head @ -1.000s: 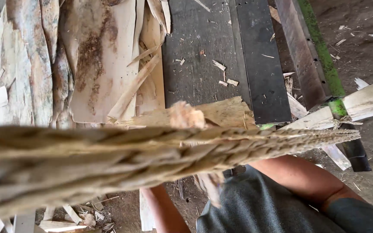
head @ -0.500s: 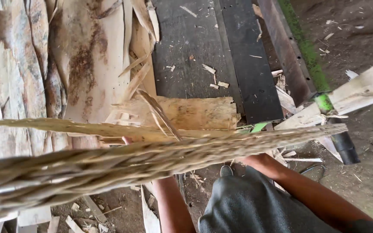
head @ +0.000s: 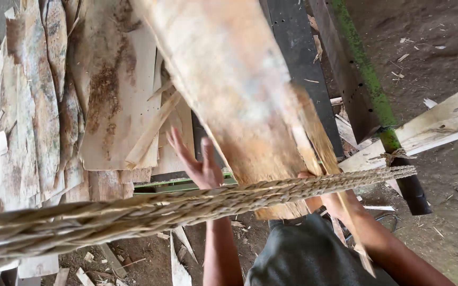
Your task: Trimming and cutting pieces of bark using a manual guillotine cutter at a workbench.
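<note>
— Where does the view look from?
— From the person's head, facing straight down, near a thick rope [head: 186, 209] crossing low in the picture.
— How near is the ground?
— Well below; wood sheets [head: 107, 106] lie there.

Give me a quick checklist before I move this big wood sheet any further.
1. Left hand gripping the wood sheet: not ok, fingers spread, beside its edge.
2. Right hand hold: cannot tell, mostly hidden behind the sheet.
3. Thick rope clear of the sheet: not ok, it crosses in front.
4. Sheet steady: cannot tell, it is blurred.
5. Veneer pile out of the way: ok, lies left.
</note>
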